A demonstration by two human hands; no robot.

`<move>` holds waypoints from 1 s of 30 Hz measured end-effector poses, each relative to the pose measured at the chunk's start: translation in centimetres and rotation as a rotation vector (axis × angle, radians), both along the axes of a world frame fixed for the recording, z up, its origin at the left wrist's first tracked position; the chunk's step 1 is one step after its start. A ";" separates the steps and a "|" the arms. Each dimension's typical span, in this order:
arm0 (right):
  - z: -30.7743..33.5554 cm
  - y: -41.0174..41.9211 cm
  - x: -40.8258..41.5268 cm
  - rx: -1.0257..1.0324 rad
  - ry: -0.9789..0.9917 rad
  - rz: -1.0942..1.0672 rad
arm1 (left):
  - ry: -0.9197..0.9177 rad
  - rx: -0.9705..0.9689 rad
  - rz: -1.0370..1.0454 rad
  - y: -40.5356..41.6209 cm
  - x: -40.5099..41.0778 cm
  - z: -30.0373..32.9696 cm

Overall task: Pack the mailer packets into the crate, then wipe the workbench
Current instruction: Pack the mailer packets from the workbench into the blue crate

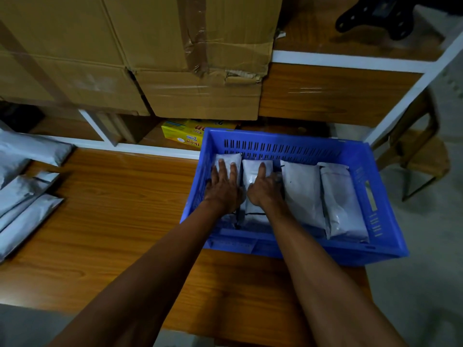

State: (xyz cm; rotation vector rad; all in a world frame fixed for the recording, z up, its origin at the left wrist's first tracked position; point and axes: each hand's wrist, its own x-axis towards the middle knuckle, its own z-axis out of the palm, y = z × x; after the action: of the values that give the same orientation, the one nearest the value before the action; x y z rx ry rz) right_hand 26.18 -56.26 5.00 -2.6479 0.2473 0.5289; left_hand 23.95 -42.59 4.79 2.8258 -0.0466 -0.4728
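Left hand (224, 186): flat, fingers spread, pressing a packet (226, 160) in the crate (375, 186).
Right hand (263, 187): flat on next packet (255, 171).

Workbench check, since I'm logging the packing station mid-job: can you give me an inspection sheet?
Surface: wooden workbench, bare grain showing.
Job's things: blue crate holds four mailer packets side by side; unpacked packets lie at the bench's left edge.
Clutter: yellow box behind the crate.
Hands: left hand and right hand press flat on the two leftmost packets.
Cables: nothing seen.
Surroundings: taped cardboard boxes on the shelf; wooden stool at right.
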 end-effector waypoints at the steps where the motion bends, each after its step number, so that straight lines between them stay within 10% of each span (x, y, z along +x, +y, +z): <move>1: 0.3 0.2 0.0 0.002 -0.023 -0.004 | 0.000 0.000 0.004 0.0 0.0 0.0; 20: 0.6 0.5 -1.0 -0.130 0.020 0.160 | 0.041 -0.048 -0.056 0.3 0.5 0.6; 30: 8.6 7.8 -8.8 0.204 -0.541 0.099 | -0.535 -0.327 0.058 8.6 -8.6 8.8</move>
State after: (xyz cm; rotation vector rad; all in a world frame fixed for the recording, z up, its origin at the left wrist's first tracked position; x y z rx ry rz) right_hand 17.43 -48.46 13.59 -2.4958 -0.0987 -0.1382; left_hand 15.38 -34.00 13.61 2.5365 -0.1336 0.2888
